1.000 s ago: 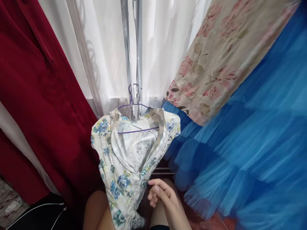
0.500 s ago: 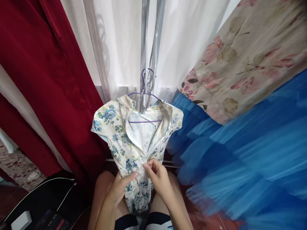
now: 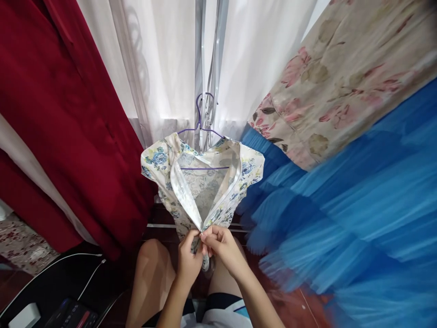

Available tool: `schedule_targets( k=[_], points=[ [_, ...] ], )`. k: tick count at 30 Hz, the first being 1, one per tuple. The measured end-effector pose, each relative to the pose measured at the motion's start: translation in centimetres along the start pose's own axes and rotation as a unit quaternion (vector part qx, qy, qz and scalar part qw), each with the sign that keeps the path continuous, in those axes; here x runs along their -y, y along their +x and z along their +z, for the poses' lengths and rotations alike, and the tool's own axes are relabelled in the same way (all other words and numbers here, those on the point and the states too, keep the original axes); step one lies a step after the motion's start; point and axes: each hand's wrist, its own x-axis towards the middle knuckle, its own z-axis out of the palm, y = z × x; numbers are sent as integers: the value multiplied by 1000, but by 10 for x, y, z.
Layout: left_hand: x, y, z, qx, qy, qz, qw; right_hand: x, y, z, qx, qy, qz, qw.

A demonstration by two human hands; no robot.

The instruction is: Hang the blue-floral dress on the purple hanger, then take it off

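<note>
A white dress with blue and green flowers hangs on a purple wire hanger. Its zipper is undone, spreading the fabric in a V that narrows down to my hands. At the bottom of that V, my left hand is closed on the dress fabric. My right hand pinches the zipper at the same spot, its fingertips touching or nearly touching the left ones. The zipper's slider is hidden by the fingers. Below my hands, the lower dress is bunched and mostly covered.
Red curtain-like fabric hangs at left, white fabric behind. At right hang beige floral cloth and blue tulle. A black surface at lower left bears a phone, a white charger and cables.
My left hand has moved from the side of the dress to the base of the opening, beside my right hand. The V gapes wider, and the lower dress is drawn in.
</note>
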Motion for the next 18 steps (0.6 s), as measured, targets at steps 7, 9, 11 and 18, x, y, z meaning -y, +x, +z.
schedule_targets(
  k=[7, 9, 11, 18],
  points=[
    [-19, 21, -13, 100, 113, -1, 989, 68, 41, -18, -33, 38, -25, 998],
    [-27, 27, -19, 140, 176, -3, 974, 108, 66, -20, -35, 76, -62, 995],
    [-35, 30, -21, 162, 240, -12, 957, 146, 92, -16, -46, 81, -99, 991],
    [-39, 39, -18, 262, 293, -30, 919, 182, 122, 0, -95, 104, -158, 977]
  ],
)
